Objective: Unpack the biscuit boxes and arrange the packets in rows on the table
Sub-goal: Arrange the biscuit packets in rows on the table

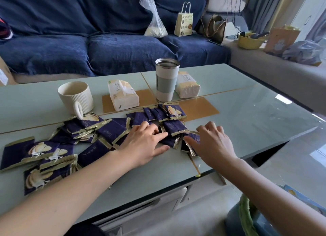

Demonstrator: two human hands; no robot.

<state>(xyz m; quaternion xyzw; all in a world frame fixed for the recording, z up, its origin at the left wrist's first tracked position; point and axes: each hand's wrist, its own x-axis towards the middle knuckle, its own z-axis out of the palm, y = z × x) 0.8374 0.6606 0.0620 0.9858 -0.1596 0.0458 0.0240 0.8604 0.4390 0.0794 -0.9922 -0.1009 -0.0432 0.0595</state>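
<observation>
Reaching over the table (238, 102), left hand (142, 144) and right hand (211, 144) press open-fingered on jumbled packets (109, 130) mid-frame; mug (75, 96), tissue packs (122, 94) and tumbler (166, 79) stand just behind.

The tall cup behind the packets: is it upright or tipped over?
Upright. The tall cup stands on its base on the table, open rim facing up.

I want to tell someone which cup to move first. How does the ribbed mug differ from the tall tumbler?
The ribbed mug is short, wide and all cream, with a loop handle; the tall tumbler is narrow, with a grey-blue sleeve, a metal rim and no handle. The mug stands at the left, touching the biscuit packets; the tumbler stands behind them, between two tissue packs. Both are upright and uncovered.
</observation>
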